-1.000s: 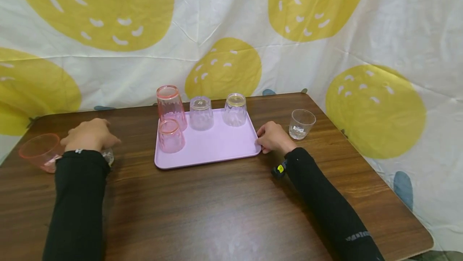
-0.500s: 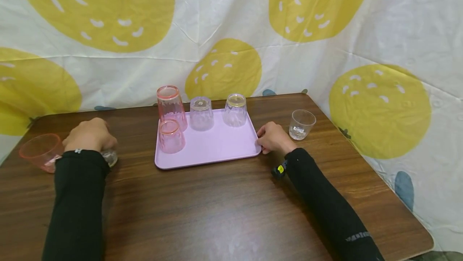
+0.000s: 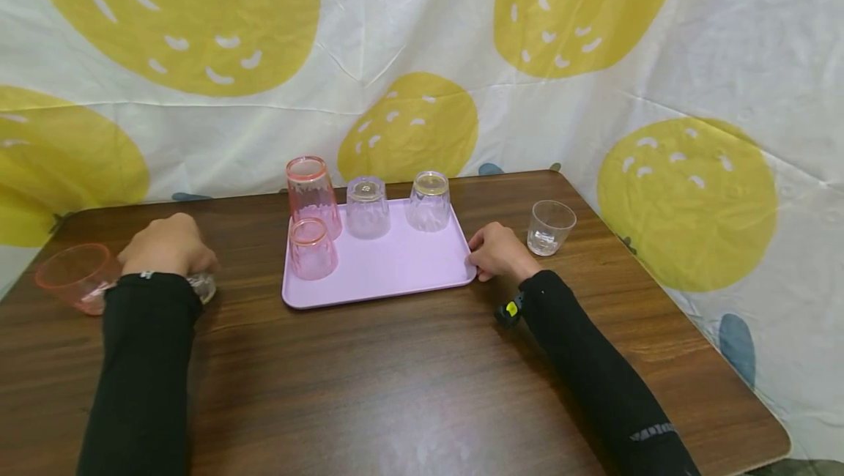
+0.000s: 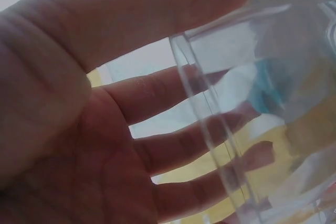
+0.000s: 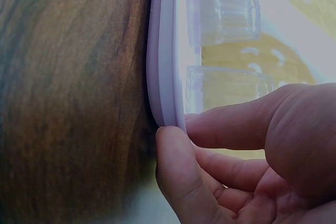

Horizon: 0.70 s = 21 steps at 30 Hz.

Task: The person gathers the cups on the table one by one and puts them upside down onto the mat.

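Observation:
On the left of the table my left hand [image 3: 168, 245] is wrapped around a clear drinking glass [image 4: 302, 108], mostly hidden by the hand in the head view. The left wrist view shows the thumb on one side of its rim and several fingers on the other. My right hand [image 3: 502, 250] pinches the near right corner of a lilac tray [image 3: 395, 267] between thumb and finger. Upside down on the tray stand a tall pink tumbler [image 3: 313, 201], a short pink glass [image 3: 313, 253], a pale lilac glass [image 3: 367, 211] and a clear glass with a yellowish base [image 3: 428, 205].
A wide pink transparent cup [image 3: 75, 278] stands left of my left hand. Another clear glass [image 3: 550, 228] is upright to the right of the tray, close to my right hand. Behind the brown wooden table [image 3: 409, 373] hangs a white cloth [image 3: 409, 22] with yellow shapes.
My left hand's fingers have come in from spread to curled around the clear glass. The right hand stays on the tray corner, and the tray has not moved.

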Motion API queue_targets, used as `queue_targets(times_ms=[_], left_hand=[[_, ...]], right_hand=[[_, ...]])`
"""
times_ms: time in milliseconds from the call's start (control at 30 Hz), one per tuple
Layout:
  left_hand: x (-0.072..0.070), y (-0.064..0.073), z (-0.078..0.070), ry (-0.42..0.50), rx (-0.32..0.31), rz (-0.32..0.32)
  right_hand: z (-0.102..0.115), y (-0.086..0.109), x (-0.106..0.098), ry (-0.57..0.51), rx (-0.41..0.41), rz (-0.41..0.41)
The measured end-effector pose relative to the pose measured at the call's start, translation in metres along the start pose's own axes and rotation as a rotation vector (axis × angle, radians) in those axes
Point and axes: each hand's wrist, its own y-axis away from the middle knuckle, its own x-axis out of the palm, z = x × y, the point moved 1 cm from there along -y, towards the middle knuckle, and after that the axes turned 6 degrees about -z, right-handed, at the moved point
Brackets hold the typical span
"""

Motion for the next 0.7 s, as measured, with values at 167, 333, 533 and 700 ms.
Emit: queue_targets(times_ms=[167, 333, 533, 700], left_hand=[[0.0001, 0.0020, -0.0015, 0.008, 0.001, -0.010], [0.0001, 0.0033, -0.0024, 0.007, 0.002, -0.039], [-0.0008, 0.0036, -0.0067, -0.002, -0.008, -0.070], [-0.0024, 0.0055, -0.0097, 0.001, -0.002, -0.100]], right_hand=[[0.0000, 0.0001, -0.0004, 0.002, 0.001, 0.005], [-0.0002, 0.0001, -0.0005, -0.001, 0.006, 0.007], [0.0006, 0.0004, -0.0006, -0.001, 0.008, 0.005], [0.0008, 0.0007, -0.0012, -0.005, 0.013, 0.012]])
